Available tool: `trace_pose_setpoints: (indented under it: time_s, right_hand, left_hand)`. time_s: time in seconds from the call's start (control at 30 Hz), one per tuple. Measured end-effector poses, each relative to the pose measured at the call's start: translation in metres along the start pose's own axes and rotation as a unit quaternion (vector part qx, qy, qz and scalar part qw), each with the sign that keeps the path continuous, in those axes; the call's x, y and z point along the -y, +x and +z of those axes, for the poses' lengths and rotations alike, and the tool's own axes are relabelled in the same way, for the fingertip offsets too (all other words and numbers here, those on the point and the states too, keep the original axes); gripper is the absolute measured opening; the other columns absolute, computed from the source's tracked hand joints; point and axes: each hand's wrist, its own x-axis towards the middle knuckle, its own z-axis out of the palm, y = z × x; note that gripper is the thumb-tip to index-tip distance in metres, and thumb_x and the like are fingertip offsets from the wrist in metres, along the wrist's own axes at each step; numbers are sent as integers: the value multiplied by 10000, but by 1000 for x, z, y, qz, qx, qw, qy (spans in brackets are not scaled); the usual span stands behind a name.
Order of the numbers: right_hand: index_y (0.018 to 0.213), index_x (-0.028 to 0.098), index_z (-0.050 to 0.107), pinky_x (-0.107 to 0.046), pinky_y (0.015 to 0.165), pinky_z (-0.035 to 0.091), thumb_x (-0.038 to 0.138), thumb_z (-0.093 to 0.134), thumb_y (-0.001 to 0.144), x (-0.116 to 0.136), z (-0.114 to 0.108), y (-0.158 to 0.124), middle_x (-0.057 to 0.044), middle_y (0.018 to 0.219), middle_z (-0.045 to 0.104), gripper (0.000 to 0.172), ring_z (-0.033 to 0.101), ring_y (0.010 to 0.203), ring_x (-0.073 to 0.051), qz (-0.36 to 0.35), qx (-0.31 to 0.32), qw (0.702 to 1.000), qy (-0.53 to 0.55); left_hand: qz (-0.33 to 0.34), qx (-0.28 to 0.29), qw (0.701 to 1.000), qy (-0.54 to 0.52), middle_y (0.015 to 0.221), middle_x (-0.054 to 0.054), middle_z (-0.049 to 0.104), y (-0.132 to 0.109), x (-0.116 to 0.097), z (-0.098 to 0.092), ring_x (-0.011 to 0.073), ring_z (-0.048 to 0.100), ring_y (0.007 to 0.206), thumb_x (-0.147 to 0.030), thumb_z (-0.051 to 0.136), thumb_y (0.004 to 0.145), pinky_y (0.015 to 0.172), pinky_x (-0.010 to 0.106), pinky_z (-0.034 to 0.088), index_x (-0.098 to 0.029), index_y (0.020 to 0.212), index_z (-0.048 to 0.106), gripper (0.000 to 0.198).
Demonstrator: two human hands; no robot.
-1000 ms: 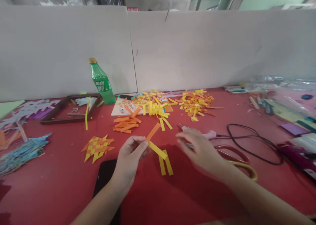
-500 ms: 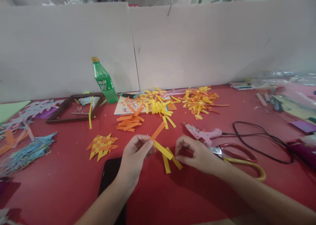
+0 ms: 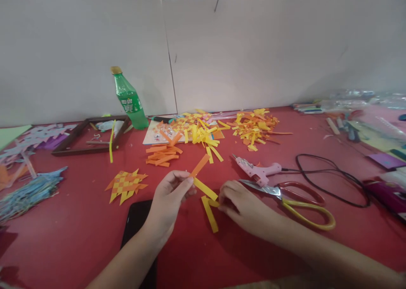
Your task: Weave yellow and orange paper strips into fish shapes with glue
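My left hand [image 3: 174, 194] is closed in a pinch on an orange paper strip [image 3: 200, 165] and a yellow paper strip [image 3: 205, 189], which meet at an angle at the thumb tip. To the right, my right hand [image 3: 239, 200] is closed, its fingertips on the end of a folded yellow strip [image 3: 209, 215] low over the table. The fingers partly hide that end. A woven orange-and-yellow paper fish [image 3: 127, 184] lies left of my left hand. Scissors [image 3: 275, 192] and a pink glue gun [image 3: 256, 170] lie just beyond my right hand.
Orange strips [image 3: 163, 154], yellow strips [image 3: 199, 132] and a mixed heap [image 3: 255, 126] lie behind the hands. A green bottle [image 3: 129, 101] and a brown frame [image 3: 85, 151] stand at the back left. A phone [image 3: 136, 219] is under my left forearm. A black cord [image 3: 333, 179] loops at right.
My right hand has moved slightly left and taken hold of the folded yellow strip's end. That strip has shifted and turned. My left hand keeps its two strips; the view has tilted slightly.
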Motion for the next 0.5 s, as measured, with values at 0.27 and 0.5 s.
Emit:
trace_pose_setpoints:
  time_s: [0.27, 0.5]
  right_hand:
    - [903, 225, 575, -338, 744, 519, 270, 571, 890, -7, -7, 0, -43, 868, 679, 47, 646, 805, -185, 57, -150, 973, 166]
    - [939, 233, 592, -291, 659, 528, 434, 777, 749, -13, -9, 7, 22, 766, 630, 333, 618, 665, -126, 105, -206, 844, 484]
  left_hand:
    - [11, 12, 1000, 22, 733, -47, 625, 0, 0, -2, 86, 618, 647, -315, 850, 663, 715, 254, 569, -180, 765, 642, 268]
    - [40, 70, 991, 105, 681, -13, 662, -6, 1, -2, 107, 616, 652, -264, 822, 714, 661, 215, 501, -173, 757, 688, 168]
